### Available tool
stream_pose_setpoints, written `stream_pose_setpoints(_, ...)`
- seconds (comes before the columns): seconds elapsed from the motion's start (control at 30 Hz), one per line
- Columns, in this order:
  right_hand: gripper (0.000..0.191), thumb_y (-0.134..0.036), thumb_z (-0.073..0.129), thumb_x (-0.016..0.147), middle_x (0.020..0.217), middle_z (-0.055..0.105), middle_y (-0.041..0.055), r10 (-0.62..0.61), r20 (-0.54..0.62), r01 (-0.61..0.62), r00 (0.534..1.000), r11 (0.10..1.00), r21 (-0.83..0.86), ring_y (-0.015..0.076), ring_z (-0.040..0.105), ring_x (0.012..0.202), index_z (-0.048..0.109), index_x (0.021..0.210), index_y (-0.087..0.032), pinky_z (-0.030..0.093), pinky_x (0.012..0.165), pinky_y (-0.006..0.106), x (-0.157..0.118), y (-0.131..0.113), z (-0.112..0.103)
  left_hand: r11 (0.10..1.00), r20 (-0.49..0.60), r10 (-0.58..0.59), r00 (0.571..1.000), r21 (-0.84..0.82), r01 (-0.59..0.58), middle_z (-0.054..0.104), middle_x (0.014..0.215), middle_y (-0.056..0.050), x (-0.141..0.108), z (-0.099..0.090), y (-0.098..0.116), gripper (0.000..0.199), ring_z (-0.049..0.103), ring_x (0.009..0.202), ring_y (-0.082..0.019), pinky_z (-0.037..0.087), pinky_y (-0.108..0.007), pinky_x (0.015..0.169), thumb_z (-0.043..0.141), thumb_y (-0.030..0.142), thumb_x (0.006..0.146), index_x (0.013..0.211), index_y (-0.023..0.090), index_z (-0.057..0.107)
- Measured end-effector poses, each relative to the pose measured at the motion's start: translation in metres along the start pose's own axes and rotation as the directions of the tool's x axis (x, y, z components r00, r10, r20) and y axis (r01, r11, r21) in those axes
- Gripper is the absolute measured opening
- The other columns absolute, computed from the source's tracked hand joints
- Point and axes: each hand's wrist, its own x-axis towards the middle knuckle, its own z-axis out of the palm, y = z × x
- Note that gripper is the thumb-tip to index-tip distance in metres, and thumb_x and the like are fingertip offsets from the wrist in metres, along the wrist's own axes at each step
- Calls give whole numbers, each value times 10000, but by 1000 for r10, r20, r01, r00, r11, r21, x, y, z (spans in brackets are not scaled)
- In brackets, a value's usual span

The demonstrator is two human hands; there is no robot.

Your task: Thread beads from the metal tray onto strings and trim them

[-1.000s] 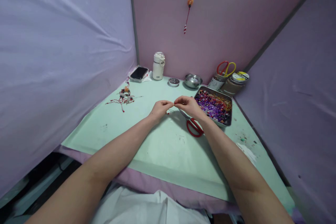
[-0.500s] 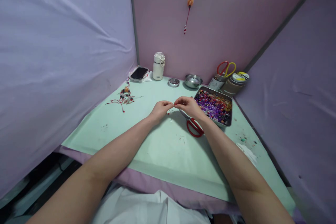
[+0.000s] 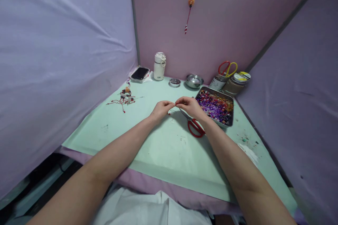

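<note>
My left hand [image 3: 160, 110] and my right hand [image 3: 190, 107] meet fingertip to fingertip above the middle of the green tabletop. Both are pinched on a tiny red piece [image 3: 175, 104], perhaps a bead or cord; its shape is too small to tell. A thin strand with a red end [image 3: 169, 113] hangs below my left fingertips. Red-handled scissors [image 3: 195, 128] lie under my right hand and wrist, their blades partly hidden. Right of my right hand sits a metal tray [image 3: 227, 126] full of purple, red and dark beads and threads.
Beaded red cords [image 3: 126, 96] lie at left. Along the back stand a phone [image 3: 140, 73], white bottle [image 3: 159, 66], small round container [image 3: 175, 82], metal bowl [image 3: 194, 81] and jars [image 3: 234, 83] with scissors [image 3: 227, 69]. A beaded string [image 3: 191, 0] hangs on the wall.
</note>
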Motion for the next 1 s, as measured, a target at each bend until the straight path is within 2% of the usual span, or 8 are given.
stream_pose_setpoints(0.33, 144, -295, 659, 693, 751, 670, 32, 10, -8, -11, 1000, 999, -43, 148, 580, 704, 667, 767, -171, 448, 696, 299, 0, -2, 0, 998, -33, 41, 999, 52, -40, 590, 707, -14, 3, 0, -4, 213, 450, 592, -91, 332, -230, 534, 643, 323, 685, 803, 146, 656)
stream_pose_setpoints(0.57, 146, -299, 658, 696, 749, 672, 30, 5, -8, -6, 1000, 998, -69, 147, 581, 698, 671, 769, -173, 456, 697, 298, -1, -2, 0, 996, -47, 77, 996, 44, -75, 570, 663, -6, 2, 1, -4, 206, 446, 582, -94, 332, -227, 526, 634, 340, 690, 759, 146, 635)
stream_pose_setpoints(1.0, 149, -302, 654, 695, 760, 677, 33, 1, 7, 0, 1000, 998, -64, 149, 590, 707, 668, 765, -171, 462, 710, 301, 0, -2, 1, 994, -55, 63, 997, 93, -58, 560, 671, -1, 1, 1, -1, 212, 424, 586, -95, 313, -241, 543, 614, 347, 686, 755, 148, 635)
